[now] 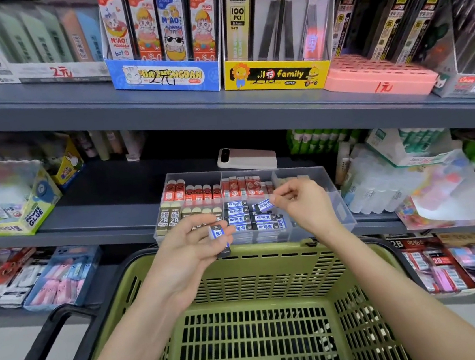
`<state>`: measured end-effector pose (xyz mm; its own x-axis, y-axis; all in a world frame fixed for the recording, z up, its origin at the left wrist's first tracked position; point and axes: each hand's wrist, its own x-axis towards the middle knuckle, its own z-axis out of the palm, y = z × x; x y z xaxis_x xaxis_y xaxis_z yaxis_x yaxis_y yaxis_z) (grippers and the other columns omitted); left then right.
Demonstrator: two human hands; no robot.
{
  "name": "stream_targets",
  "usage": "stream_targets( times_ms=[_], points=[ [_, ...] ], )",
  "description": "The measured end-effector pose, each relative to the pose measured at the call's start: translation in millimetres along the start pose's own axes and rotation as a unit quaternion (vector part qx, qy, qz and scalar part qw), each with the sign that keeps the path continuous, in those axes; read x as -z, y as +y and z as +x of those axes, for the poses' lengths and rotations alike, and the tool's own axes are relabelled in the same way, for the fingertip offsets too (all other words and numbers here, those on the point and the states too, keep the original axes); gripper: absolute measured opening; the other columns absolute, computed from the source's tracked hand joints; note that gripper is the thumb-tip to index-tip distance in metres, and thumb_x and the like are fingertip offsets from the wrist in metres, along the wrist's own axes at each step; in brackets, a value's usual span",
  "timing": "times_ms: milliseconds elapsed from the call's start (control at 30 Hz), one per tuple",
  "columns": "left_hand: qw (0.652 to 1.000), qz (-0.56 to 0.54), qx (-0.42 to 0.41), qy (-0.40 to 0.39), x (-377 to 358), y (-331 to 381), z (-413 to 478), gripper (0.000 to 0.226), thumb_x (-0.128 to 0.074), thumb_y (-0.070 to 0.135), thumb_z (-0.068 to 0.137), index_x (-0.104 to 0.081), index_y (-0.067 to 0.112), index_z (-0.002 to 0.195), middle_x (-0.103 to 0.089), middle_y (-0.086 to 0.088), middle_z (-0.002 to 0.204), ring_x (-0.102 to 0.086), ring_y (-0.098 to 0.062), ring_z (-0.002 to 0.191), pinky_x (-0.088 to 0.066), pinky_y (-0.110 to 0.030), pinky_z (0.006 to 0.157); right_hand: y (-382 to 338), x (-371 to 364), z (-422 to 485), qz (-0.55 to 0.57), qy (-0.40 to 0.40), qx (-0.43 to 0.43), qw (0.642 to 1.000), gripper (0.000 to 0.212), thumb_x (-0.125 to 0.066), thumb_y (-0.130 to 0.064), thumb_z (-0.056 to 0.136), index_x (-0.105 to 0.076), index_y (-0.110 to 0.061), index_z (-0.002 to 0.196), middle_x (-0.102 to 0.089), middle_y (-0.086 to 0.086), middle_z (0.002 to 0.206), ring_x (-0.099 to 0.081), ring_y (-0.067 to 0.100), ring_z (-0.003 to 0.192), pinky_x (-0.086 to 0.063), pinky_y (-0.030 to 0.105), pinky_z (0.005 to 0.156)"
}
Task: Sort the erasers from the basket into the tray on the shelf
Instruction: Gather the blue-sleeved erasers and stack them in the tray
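Observation:
A clear plastic tray [342,197] stands on the middle shelf, split into compartments of red, olive 2B and blue-and-white erasers. My right hand [304,202] pinches one blue-and-white eraser [264,205] above the compartment of matching blue erasers [239,219]. My left hand [189,244] holds a small stack of blue-and-white erasers [217,232] just in front of the tray, over the far rim of the green basket [262,301]. The basket's mesh bottom shows no erasers.
A phone [247,158] lies on the shelf behind the tray. A glue box [24,213] stands to the left, clear bags of goods [393,180] to the right. Pen display boxes [168,78] fill the upper shelf. The basket's black handle [44,344] hangs at left.

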<state>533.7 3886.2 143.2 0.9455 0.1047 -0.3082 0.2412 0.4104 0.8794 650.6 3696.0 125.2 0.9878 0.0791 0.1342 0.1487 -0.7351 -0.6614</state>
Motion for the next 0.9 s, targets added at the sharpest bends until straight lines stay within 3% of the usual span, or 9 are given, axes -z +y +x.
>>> stream_targets(
  times_ms=[233, 333, 433, 467, 533, 600, 700, 800, 900],
  points=[
    [0.998, 0.046, -0.040, 0.034, -1, 1, -2, 0.054, -0.078, 0.018, 0.051, -0.065, 0.009, 0.103, -0.074, -0.010, 0.099, -0.071, -0.023, 0.087, -0.053, -0.028, 0.076, 1, -11, -1, -0.056, 0.016, 0.053, 0.997, 0.010, -0.068, -0.029, 0.083, -0.073, -0.023, 0.078, -0.071, -0.009, 0.084, -0.057, 0.011, 0.083, -0.035, 0.023, 0.061],
    [0.997, 0.029, -0.064, 0.032, -3, 0, -2, 0.058, -0.084, 0.028, 0.040, -0.070, 0.017, 0.096, -0.073, -0.008, 0.102, -0.070, -0.021, 0.092, -0.051, -0.033, 0.083, 6, -13, 0, -0.181, 0.021, 0.122, 0.976, 0.016, -0.063, -0.035, 0.085, -0.075, -0.024, 0.086, -0.068, -0.004, 0.095, -0.048, 0.019, 0.093, -0.030, 0.028, 0.072],
    [0.996, 0.001, -0.088, 0.010, -8, -4, 2, 0.045, -0.086, 0.028, 0.040, -0.074, 0.026, 0.083, -0.073, -0.004, 0.105, -0.067, -0.020, 0.104, -0.051, -0.031, 0.084, 3, -8, -3, -0.266, 0.026, 0.166, 0.949, 0.024, -0.058, -0.039, 0.089, -0.074, -0.024, 0.097, -0.065, -0.001, 0.099, -0.046, 0.022, 0.096, -0.032, 0.032, 0.079],
    [0.995, -0.011, -0.097, 0.000, -10, -5, 4, 0.043, -0.086, 0.026, 0.042, -0.073, 0.025, 0.083, -0.073, -0.003, 0.103, -0.067, -0.020, 0.103, -0.053, -0.028, 0.080, -1, -6, -8, -0.245, 0.047, 0.175, 0.952, 0.026, -0.057, -0.038, 0.090, -0.074, -0.021, 0.099, -0.065, 0.001, 0.098, -0.047, 0.023, 0.095, -0.033, 0.033, 0.079],
    [0.993, -0.041, -0.114, -0.008, -15, -8, 8, 0.044, -0.084, 0.018, 0.049, -0.068, 0.016, 0.089, -0.074, -0.004, 0.095, -0.069, -0.020, 0.098, -0.055, -0.024, 0.069, -12, 0, -27, -0.081, 0.068, 0.156, 0.982, 0.026, -0.056, -0.037, 0.091, -0.074, -0.018, 0.093, -0.067, 0.000, 0.089, -0.052, 0.019, 0.089, -0.036, 0.031, 0.076],
    [0.990, -0.068, -0.126, -0.002, -21, -11, 11, 0.044, -0.080, 0.013, 0.052, -0.059, 0.012, 0.090, -0.074, -0.004, 0.086, -0.071, -0.019, 0.093, -0.056, -0.024, 0.066, -28, 8, -51, 0.148, -0.033, 0.086, 0.985, 0.031, -0.052, -0.041, 0.092, -0.072, -0.021, 0.081, -0.069, 0.000, 0.077, -0.057, 0.009, 0.076, -0.041, 0.024, 0.068],
    [0.984, -0.101, -0.148, -0.003, -29, -15, 13, 0.042, -0.077, 0.009, 0.054, -0.051, 0.010, 0.087, -0.074, -0.005, 0.083, -0.072, -0.017, 0.089, -0.056, -0.022, 0.067, -44, 14, -77, 0.308, -0.155, 0.006, 0.939, 0.022, -0.057, -0.033, 0.090, -0.072, -0.022, 0.080, -0.072, -0.001, 0.074, -0.063, 0.002, 0.068, -0.045, 0.012, 0.061],
    [0.980, -0.067, -0.189, -0.005, -37, -19, 14, 0.042, -0.077, 0.015, 0.054, -0.050, 0.011, 0.085, -0.074, -0.003, 0.086, -0.071, -0.013, 0.088, -0.055, -0.025, 0.070, -46, 14, -84, 0.404, -0.161, -0.063, 0.898, 0.011, -0.063, -0.022, 0.086, -0.071, -0.014, 0.088, -0.072, 0.002, 0.075, -0.062, 0.006, 0.068, -0.046, 0.016, 0.061],
    [0.962, 0.030, -0.273, 0.010, -38, -23, 15, 0.030, -0.078, 0.012, 0.060, -0.053, 0.010, 0.077, -0.065, 0.011, 0.076, -0.063, -0.004, 0.076, -0.051, -0.019, 0.069, -42, 15, -83, 0.535, -0.154, -0.136, 0.819, 0.021, -0.069, -0.019, 0.073, -0.070, -0.007, 0.090, -0.068, 0.005, 0.075, -0.059, 0.009, 0.065, -0.046, 0.018, 0.059]
  ],
)
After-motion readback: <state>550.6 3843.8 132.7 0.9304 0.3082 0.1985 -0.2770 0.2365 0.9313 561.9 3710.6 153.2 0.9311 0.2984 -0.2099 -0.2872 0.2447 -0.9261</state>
